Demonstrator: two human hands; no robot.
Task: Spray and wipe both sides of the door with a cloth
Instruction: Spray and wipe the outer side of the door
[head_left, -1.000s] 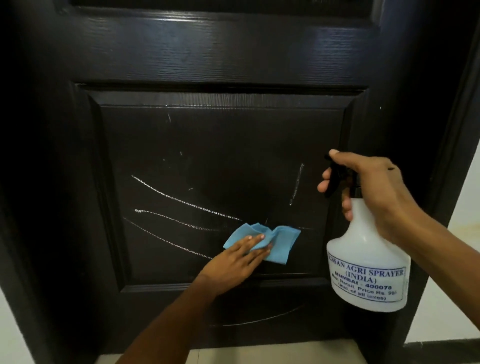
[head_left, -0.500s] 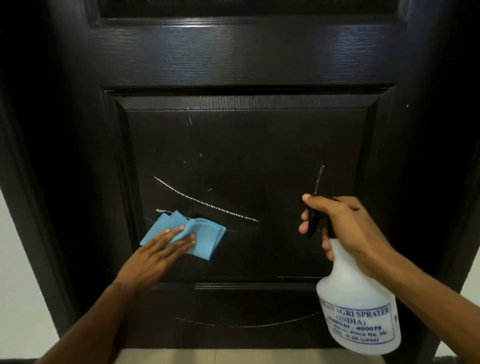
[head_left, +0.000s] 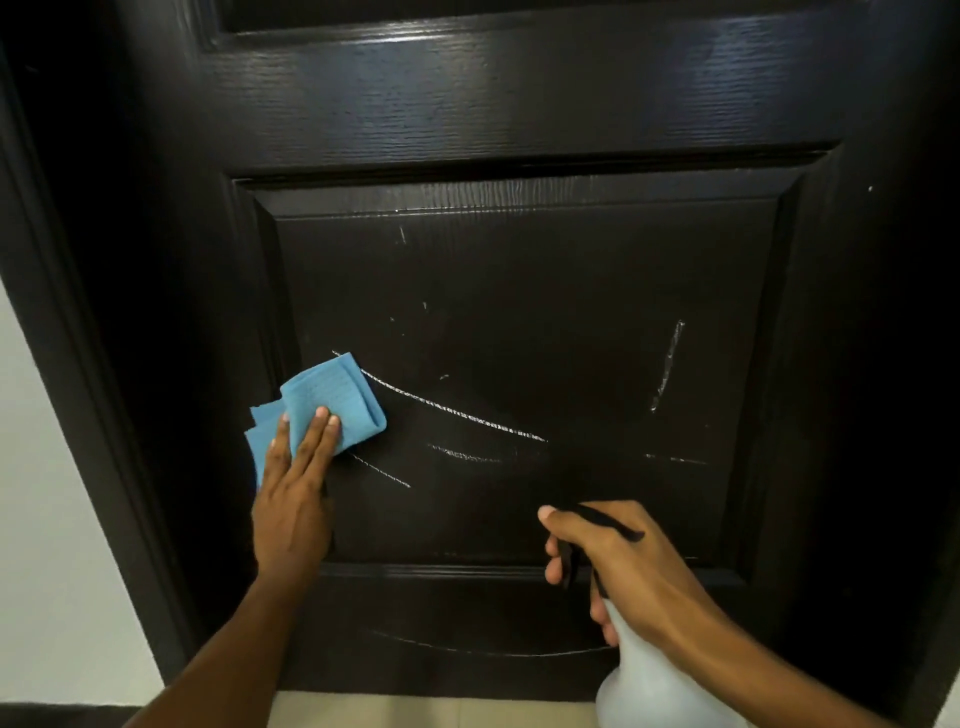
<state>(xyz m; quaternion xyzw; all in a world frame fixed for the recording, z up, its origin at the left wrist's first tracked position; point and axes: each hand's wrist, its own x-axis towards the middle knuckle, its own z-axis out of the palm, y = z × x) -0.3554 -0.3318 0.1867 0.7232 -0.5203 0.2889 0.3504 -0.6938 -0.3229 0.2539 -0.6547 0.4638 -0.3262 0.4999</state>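
Dark panelled door (head_left: 519, 291) bore white streaks (head_left: 457, 413). Left hand (head_left: 293, 499) pressed a folded blue cloth (head_left: 332, 400) to its lower panel, fingers straight; right hand (head_left: 623, 566) gripped the spray bottle (head_left: 649, 691). Wiping judged in hand; next pass should sweep rightward over the streaks.

The left hand (head_left: 293, 506) presses a blue cloth (head_left: 327, 408) flat at the left edge of the door (head_left: 519, 291) panel; the right hand (head_left: 618, 566) grips a sprayer (head_left: 649, 691) near its bottom-right corner.

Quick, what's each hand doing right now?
Left hand: open, straight fingers pressing the cloth on the door.
Right hand: closed around the sprayer.
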